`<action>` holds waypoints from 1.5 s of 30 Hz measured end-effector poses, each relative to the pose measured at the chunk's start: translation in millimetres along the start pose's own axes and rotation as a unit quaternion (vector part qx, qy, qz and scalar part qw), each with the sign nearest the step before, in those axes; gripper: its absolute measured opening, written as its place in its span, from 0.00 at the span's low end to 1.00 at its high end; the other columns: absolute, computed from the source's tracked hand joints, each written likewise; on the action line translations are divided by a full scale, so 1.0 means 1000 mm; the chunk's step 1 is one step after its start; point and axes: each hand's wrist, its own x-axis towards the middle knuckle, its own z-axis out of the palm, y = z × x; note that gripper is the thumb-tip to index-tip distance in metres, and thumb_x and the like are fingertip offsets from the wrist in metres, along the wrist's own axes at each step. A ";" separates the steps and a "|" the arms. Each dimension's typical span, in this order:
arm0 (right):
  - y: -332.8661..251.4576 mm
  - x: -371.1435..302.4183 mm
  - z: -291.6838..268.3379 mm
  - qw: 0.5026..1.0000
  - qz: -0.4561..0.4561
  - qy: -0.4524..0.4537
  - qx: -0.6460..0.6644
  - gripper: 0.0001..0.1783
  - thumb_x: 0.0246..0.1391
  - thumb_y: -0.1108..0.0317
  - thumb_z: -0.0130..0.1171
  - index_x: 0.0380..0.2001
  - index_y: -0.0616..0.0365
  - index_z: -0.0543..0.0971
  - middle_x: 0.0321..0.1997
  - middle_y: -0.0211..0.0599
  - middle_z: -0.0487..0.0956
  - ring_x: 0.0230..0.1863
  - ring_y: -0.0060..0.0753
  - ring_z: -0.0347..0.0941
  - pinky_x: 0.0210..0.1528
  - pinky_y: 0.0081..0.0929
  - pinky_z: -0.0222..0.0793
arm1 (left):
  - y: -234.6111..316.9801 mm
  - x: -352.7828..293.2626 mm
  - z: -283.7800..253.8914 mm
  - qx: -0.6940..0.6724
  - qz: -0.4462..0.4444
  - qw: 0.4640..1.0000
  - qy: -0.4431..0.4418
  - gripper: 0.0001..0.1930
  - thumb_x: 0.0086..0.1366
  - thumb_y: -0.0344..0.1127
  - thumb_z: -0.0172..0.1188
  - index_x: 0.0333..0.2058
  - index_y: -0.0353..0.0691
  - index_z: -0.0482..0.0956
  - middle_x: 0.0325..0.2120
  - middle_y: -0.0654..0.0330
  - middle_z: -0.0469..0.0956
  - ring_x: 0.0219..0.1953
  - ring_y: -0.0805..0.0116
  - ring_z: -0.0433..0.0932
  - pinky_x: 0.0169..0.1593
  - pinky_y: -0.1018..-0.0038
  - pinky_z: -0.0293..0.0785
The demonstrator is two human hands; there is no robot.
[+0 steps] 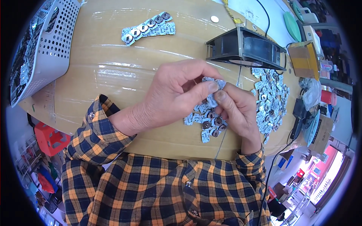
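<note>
My left hand point(184, 92) and my right hand point(238, 107) meet over the middle of the table. Between their fingertips is a small light-blue part point(211, 101), pinched by both; the fingers cover much of it. Just below lies a small pile of pale blue parts point(206, 124), several with dark round pieces. To the right of my right hand spreads a larger pile of the same parts point(269, 100). Farther off, at the upper left, blue parts with dark round discs point(147, 28) lie lined up in overlapping rows.
A white perforated basket point(56, 49) filled with metal-looking parts stands at the far left. A black fan in a frame point(247, 47) sits beyond my hands. A white round piece point(214, 19) lies on the brown table covering point(102, 56). A red stool point(51, 138) is below left; cardboard boxes point(304, 56) stand right.
</note>
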 end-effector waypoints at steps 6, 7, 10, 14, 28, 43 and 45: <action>0.003 -0.001 -0.002 0.994 0.030 0.050 0.091 0.20 0.67 0.58 0.49 0.24 0.61 0.75 0.16 0.23 0.71 0.15 0.09 0.63 0.16 0.09 0.54 | 0.011 0.002 0.000 -0.075 -0.114 0.991 -0.013 0.08 0.67 0.27 0.55 0.42 0.30 0.78 0.26 0.61 0.79 0.25 0.81 0.76 0.25 0.86 0.73; 0.003 -0.001 0.001 0.993 0.022 0.070 0.095 0.20 0.67 0.59 0.49 0.24 0.61 0.75 0.15 0.23 0.71 0.14 0.09 0.62 0.16 0.10 0.53 | 0.010 0.003 0.000 -0.077 -0.115 0.990 -0.015 0.08 0.67 0.27 0.55 0.42 0.30 0.78 0.26 0.61 0.79 0.25 0.81 0.76 0.25 0.86 0.73; 0.006 0.001 0.003 0.994 -0.021 0.082 0.069 0.20 0.66 0.60 0.50 0.24 0.61 0.75 0.14 0.23 0.70 0.13 0.09 0.61 0.15 0.10 0.52 | 0.012 0.001 -0.002 -0.079 -0.126 0.989 -0.023 0.09 0.66 0.27 0.56 0.42 0.29 0.78 0.26 0.62 0.79 0.25 0.81 0.76 0.25 0.86 0.73; 0.008 0.003 0.003 0.994 -0.076 0.078 -0.015 0.18 0.66 0.61 0.51 0.24 0.61 0.75 0.13 0.23 0.69 0.12 0.09 0.59 0.14 0.11 0.52 | 0.010 0.001 -0.002 -0.076 -0.140 0.986 -0.048 0.09 0.66 0.27 0.58 0.42 0.30 0.78 0.25 0.61 0.79 0.24 0.81 0.76 0.25 0.86 0.72; 0.000 0.001 0.007 0.971 0.018 0.062 0.229 0.19 0.67 0.60 0.47 0.24 0.61 0.71 0.12 0.26 0.65 0.08 0.11 0.53 0.09 0.13 0.49 | 0.008 0.001 -0.006 -0.223 -0.202 0.953 -0.041 0.09 0.65 0.29 0.60 0.38 0.29 0.76 0.25 0.59 0.79 0.23 0.78 0.77 0.22 0.82 0.74; 0.007 0.006 0.006 0.960 0.045 0.065 0.268 0.18 0.67 0.62 0.47 0.22 0.59 0.67 0.12 0.27 0.63 0.09 0.14 0.54 0.10 0.15 0.51 | 0.001 -0.003 0.006 0.040 0.016 0.998 0.041 0.07 0.63 0.22 0.58 0.40 0.29 0.78 0.31 0.60 0.79 0.30 0.78 0.79 0.34 0.82 0.78; 0.007 0.005 0.006 0.965 0.048 0.056 0.251 0.18 0.67 0.63 0.47 0.22 0.59 0.66 0.12 0.26 0.63 0.09 0.14 0.54 0.09 0.15 0.51 | 0.003 -0.003 0.005 0.126 0.056 0.989 0.048 0.06 0.62 0.21 0.59 0.38 0.30 0.78 0.30 0.59 0.80 0.31 0.77 0.79 0.34 0.82 0.78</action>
